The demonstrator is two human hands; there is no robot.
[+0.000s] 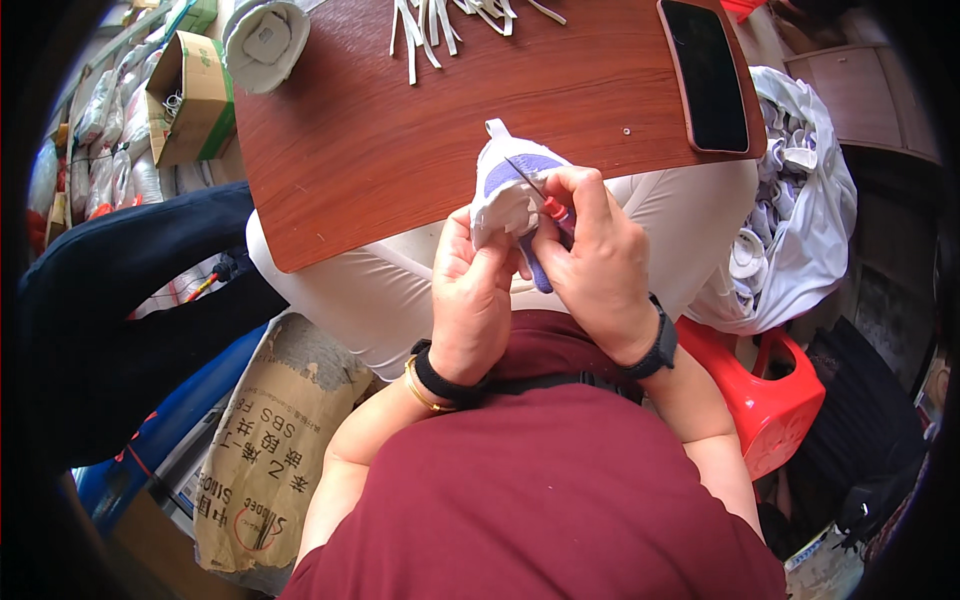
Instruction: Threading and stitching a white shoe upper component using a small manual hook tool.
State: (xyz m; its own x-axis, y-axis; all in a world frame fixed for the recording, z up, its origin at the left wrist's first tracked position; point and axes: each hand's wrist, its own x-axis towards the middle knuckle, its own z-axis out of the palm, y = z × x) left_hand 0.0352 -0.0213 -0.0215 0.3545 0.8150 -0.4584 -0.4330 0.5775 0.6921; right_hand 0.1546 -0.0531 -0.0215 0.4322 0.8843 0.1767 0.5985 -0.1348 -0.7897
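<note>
My left hand (468, 290) is closed on the side of a small white and lavender shoe upper (500, 195), held just past the table's near edge with its pull loop pointing away from me. In my right hand (598, 260) is an awl (555, 208) with a red handle and a thin metal shaft. Fingers and thumb wrap the handle, and the shaft slants up and left across the lavender part. Whether its tip pierces the fabric I cannot tell. A lavender flap (535, 265) hangs between my hands.
On the brown table (340, 150) lie white strips (430, 25), a phone (705, 75) and a whitish round piece (266, 45). A white bag (825, 200) of shoe pieces and a red stool (770, 400) are right. Left are a cardboard box (190, 105), a paper sack (270, 430) and another person's dark-trousered leg (130, 240).
</note>
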